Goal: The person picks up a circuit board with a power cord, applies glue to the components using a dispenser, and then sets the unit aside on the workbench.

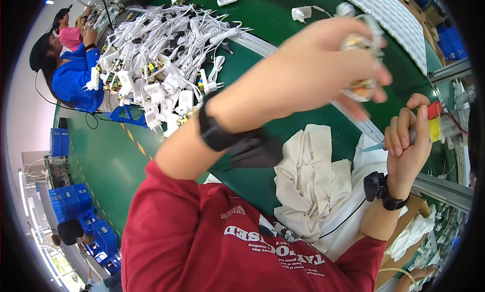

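Note:
My left hand (348, 64) reaches across over the green bench, blurred by motion. Its fingers are closed around a charger circuit board (359, 43) with gold and orange parts, and white cable shows beside it. On the right, my right hand (408, 127) is closed around a glue dispensing syringe. Its thin blue tapered tip (374, 147) points left, and a yellow band (435, 129) and a red piece (433, 110) show at its other end. The syringe's barrel is mostly hidden by my fingers. Both wrists wear black straps.
A large pile of white chargers and cables (172, 49) covers the bench to the left. Loose chargers (301, 13) lie at the far side beside a white ribbed tray (394, 24). Beige cloth (313, 175) lies near me. Metal rails (444, 191) run on the right. Other people (76, 79) sit at far left.

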Demonstrator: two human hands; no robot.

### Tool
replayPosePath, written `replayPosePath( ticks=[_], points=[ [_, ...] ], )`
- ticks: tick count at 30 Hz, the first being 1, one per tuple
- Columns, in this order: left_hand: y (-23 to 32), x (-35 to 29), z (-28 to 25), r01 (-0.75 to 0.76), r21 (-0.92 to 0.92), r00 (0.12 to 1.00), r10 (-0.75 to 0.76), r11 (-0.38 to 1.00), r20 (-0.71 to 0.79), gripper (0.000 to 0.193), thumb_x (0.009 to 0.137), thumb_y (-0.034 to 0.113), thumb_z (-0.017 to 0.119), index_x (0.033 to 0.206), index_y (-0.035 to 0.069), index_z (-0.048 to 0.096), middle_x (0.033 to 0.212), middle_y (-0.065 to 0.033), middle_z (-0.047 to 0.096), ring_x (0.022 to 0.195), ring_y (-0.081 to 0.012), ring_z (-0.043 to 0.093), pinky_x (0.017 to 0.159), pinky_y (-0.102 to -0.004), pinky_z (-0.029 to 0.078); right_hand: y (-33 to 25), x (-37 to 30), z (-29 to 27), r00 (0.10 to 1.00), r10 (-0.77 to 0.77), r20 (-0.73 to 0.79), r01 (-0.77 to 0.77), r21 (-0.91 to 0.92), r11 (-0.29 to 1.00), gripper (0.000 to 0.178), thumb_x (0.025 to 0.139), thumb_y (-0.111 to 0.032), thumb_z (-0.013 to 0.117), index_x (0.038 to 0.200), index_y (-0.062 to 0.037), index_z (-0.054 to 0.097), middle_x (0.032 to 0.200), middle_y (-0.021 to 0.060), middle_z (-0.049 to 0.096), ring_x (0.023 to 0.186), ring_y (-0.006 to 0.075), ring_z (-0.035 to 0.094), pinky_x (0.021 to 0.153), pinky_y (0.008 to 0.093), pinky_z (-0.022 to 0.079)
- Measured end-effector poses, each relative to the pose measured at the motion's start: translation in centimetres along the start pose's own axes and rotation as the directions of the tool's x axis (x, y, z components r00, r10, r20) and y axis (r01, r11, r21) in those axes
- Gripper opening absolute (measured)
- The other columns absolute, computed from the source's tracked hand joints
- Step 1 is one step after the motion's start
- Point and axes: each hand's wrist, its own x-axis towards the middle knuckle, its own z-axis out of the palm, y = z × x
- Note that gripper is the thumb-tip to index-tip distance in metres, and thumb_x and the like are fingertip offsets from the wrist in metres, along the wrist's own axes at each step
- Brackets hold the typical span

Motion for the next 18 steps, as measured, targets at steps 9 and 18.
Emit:
replayPosePath(
  ticks=[9,18],
  points=[
    [-11.6,8.0,1.1,0.080,-0.310,0.989,-0.114,0.947,-0.093,0.034,0.089,0.020,0.054,0.116,0.000,0.046,0.109,-0.0139,0.059,0.096,-0.0222,0.062,0.076,-0.0347,0.055,-0.6,0.4,-0.5,0.999,0.004,-0.042,-0.004,0.007,1.000,0.024,0.098,-0.029,0.043,0.098,-0.0056,0.047,0.050,-0.0052,0.028,0.038,0.0025,0.023,0.035,0.0198,0.020],
    [-17.7,2.3,3.6,0.490,-0.367,0.871,-0.423,0.791,0.250,0.035,0.092,0.007,0.047,0.126,0.005,0.039,0.118,-0.0122,0.054,0.109,-0.0222,0.057,0.081,-0.0368,0.055,-0.5,1.7,-2.0,0.986,-0.068,-0.154,0.051,-0.114,0.992,0.025,0.098,-0.032,0.043,0.098,-0.0068,0.045,0.048,-0.0050,0.027,0.037,0.0033,0.022,0.035,0.0204,0.019]
  ],
)
